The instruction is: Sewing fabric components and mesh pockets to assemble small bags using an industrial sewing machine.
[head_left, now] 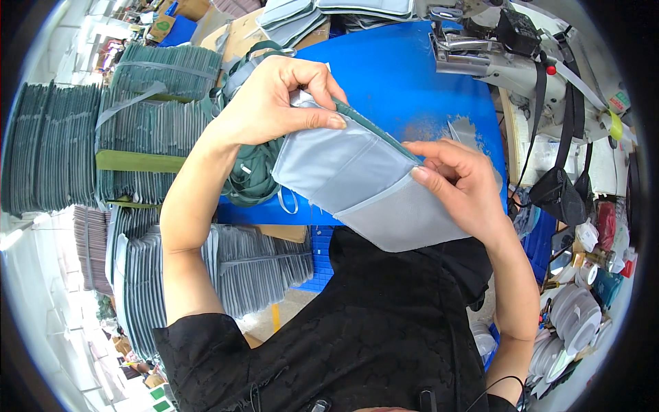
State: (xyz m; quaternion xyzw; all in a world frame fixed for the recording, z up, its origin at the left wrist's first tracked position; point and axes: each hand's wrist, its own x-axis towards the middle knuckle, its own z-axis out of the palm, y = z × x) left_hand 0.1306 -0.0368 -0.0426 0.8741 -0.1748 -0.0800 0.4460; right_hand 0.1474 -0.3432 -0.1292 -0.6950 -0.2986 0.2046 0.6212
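A light grey fabric pocket panel (357, 175) is held tilted over the near edge of the blue table (405, 62). Dark green binding (376, 132) runs along its upper edge. My left hand (281, 99) is closed in a pinch on the panel's upper left corner, thumb on the near face. At the right end of the bound edge, my right hand (456, 175) pinches the panel between thumb and fingers. Loops of green binding tape (252, 180) lie heaped beside my left wrist, partly hidden by the panel and my arm.
Tall tied stacks of green-edged panels (158, 123) stand at the left, with grey bundles (254, 257) below them. A sewing machine (522, 65) occupies the far right, with a black pouch (557, 192) hanging by it. More grey pieces (295, 17) lie at the far edge.
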